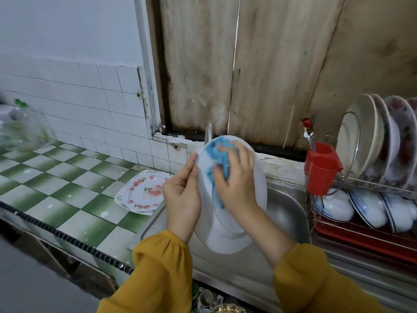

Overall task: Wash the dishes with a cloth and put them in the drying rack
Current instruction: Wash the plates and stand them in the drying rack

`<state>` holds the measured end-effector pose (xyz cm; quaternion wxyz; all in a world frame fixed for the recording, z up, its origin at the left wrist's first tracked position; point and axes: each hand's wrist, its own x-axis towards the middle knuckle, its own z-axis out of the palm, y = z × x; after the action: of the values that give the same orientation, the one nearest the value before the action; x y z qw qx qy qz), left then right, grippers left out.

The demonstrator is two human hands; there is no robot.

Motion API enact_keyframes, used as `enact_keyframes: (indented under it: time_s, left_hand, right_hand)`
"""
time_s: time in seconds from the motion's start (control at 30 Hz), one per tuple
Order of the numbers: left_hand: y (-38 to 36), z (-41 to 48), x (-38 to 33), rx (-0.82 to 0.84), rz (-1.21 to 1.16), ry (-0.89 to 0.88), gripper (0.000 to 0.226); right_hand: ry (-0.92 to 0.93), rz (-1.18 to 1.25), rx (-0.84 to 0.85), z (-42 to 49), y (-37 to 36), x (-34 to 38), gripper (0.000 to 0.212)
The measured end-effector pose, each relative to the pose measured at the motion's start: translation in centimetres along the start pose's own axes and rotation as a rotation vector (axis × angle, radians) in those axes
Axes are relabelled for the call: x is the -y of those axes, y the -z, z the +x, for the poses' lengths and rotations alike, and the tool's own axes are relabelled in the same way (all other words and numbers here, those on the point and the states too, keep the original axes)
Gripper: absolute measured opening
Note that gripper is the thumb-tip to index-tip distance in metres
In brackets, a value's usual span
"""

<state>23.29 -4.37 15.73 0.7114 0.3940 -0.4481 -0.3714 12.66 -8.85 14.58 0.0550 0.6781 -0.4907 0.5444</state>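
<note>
**Scrubbing the white plate [257, 181] over the sink [288, 213]**

Left hand [181, 199] pinches its rim, and right hand [239, 184] clutches the blue cloth [217, 154] against its face. Mid-wash, I'd say. Next it needs a rinse, then a free slot in the drying rack [361, 224] on the right.

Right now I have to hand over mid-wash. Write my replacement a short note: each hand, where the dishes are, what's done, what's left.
Left hand: grips the white plate by its left rim, tilted over the sink.
Right hand: holds the blue cloth against the plate's face.
Flowered plates: stacked on the counter, left of the sink.
Done: the drying rack at right already holds upright plates and bowls.
Left: finish and rack this plate, then probably the flowered ones.
</note>
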Motion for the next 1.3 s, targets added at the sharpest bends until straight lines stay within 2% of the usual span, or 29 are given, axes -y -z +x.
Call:
enact_keyframes:
  time_s: [0.07,0.13,0.3,0.37,0.43,0.57,0.63,0.7,0.83,0.93,1.0,1.07,1.1,1.2,1.23,1.3]
  left_hand:
    - [0.3,0.6,-0.1,-0.055,-0.051,0.039,0.034]
    - [0.8,1.1,0.1,-0.119,-0.064,0.088,0.032]
    - [2.1,2.1,0.4,-0.200,-0.041,0.105,0.028]
    - [2.6,2.4,0.1,-0.219,-0.028,0.079,0.028]
    - [3.2,2.6,-0.1,-0.252,-0.057,0.059,0.029]
    - [4.6,3.2,-1.3,-0.219,-0.121,0.039,0.030]
    - [4.7,2.9,-1.8,-0.130,-0.104,0.013,0.030]
    - [4.5,2.7,-2.2,-0.047,-0.074,-0.027,0.028]
    - [4.6,2.8,-2.7,0.064,-0.018,-0.078,0.026]
    - [4.2,1.8,-2.6,0.167,0.048,-0.093,0.026]
    - [4.1,1.1,-2.4,0.158,0.058,-0.090,0.028]
    - [4.2,1.0,-2.4,0.122,0.051,-0.100,0.029]
    - [4.3,1.1,-2.4,0.105,0.047,-0.108,0.030]
    - [4.4,1.4,-2.2,0.082,0.053,-0.108,0.031]
    - [4.3,1.3,-2.2,0.094,0.068,-0.117,0.032]
    - [3.6,1.2,-2.0,0.131,0.118,-0.152,0.031]
  right_hand:
    - [0.222,0.004,0.124,-2.1,-0.1,0.9,0.040]
    - [0.345,0.000,0.180,-3.8,-0.2,1.1,0.037]
    - [0.645,-0.012,0.165,-6.4,-0.2,-2.2,0.033]
    - [0.712,0.037,0.145,-7.0,0.1,-4.4,0.031]
    - [0.645,0.074,0.110,-7.7,0.4,-6.9,0.032]
    - [0.094,0.195,-0.028,-7.5,1.0,-9.6,0.035]
    - [-0.065,0.249,-0.067,-6.0,1.3,-9.8,0.030]
    - [-0.108,0.257,-0.082,-4.0,1.8,-9.5,0.026]
    - [-0.139,0.222,-0.113,0.1,3.3,-7.9,0.035]
    - [0.018,0.171,-0.078,1.9,3.9,-6.0,0.037]
    - [0.138,0.146,-0.028,2.3,4.0,-5.1,0.039]
    - [0.161,0.148,0.011,1.6,3.8,-5.3,0.040]
    - [0.115,0.162,0.015,1.1,3.6,-5.8,0.039]
    - [-0.207,0.245,-0.036,0.1,2.6,-6.4,0.037]
    - [-0.259,0.243,-0.067,0.3,2.2,-6.1,0.037]
    - [-0.171,0.206,-0.106,1.0,1.5,-4.3,0.037]
